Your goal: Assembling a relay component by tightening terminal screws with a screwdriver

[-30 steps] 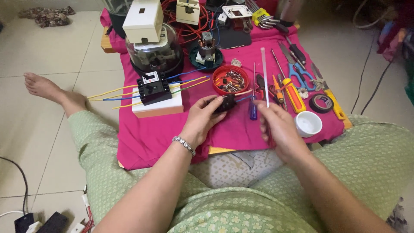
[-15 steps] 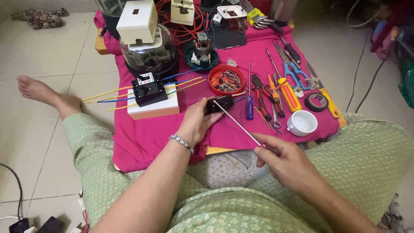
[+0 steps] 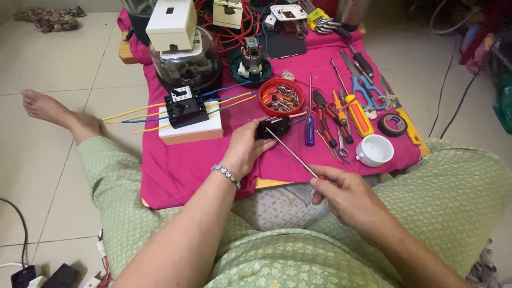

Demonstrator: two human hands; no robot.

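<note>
**Small black part held steady under a long screwdriver**

Pale floor tiles (image 3: 48, 69) fill the room, and on them lies a pink cloth (image 3: 186, 170) that serves as the work surface, so the tools and small parts stay together and do not roll away. The person sits at its near edge in green patterned clothing, one bare foot (image 3: 45, 106) stretched out to the left beside the cloth.

At the back of the cloth stands a large glass-domed device (image 3: 184, 66) with a white box on top. In front of it a black breaker block (image 3: 185, 105) rests on a white base (image 3: 192, 130), with yellow and blue wires running out to both sides. A red bowl (image 3: 281, 96) keeps the screws in one place, and pliers, scissors, a roll of black tape (image 3: 392, 125) and a small white cup (image 3: 375, 150) lie in a row to the right, all within reach.

The left hand (image 3: 242, 152) closes around a small black part (image 3: 273, 127) and presses it on the cloth — probably to stop it from turning. The right hand (image 3: 346, 194) grips the handle end of a long thin screwdriver (image 3: 292, 153), fingers tight around it; the shaft slants up and to the left, and its tip meets the black part.
</note>
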